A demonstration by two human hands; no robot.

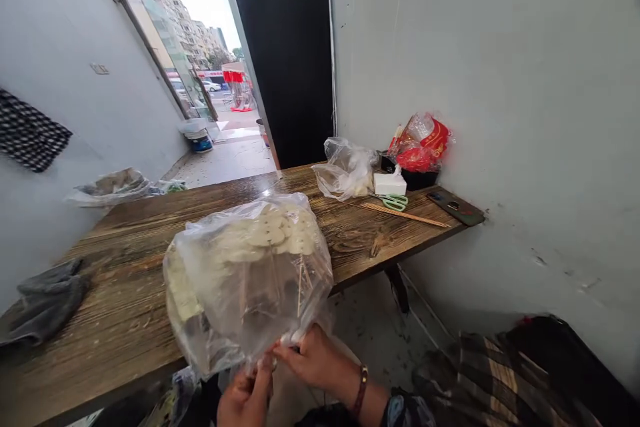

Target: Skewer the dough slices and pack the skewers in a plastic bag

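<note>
A big clear plastic bag (250,320) rests on the near edge of the wooden table, its mouth toward me. Inside are many pale cream, flat pieces on thin wooden sticks (270,233), seen hazily through the plastic. My left hand (247,390) is closed on the gathered mouth of the bag. Close beside it, my right hand (313,357), with a bracelet at the wrist, pinches the same gathered plastic. The fingertips of both hands nearly meet, and some plastic is hidden behind them.
On the wooden table (375,233) lie green-handled scissors (395,202), thin sticks (415,215), a phone (456,207), a tissue pack (390,183) and a crumpled clear bag (347,167). Red packaging (425,140) sits in a black box. A grey cloth (47,300) is at left.
</note>
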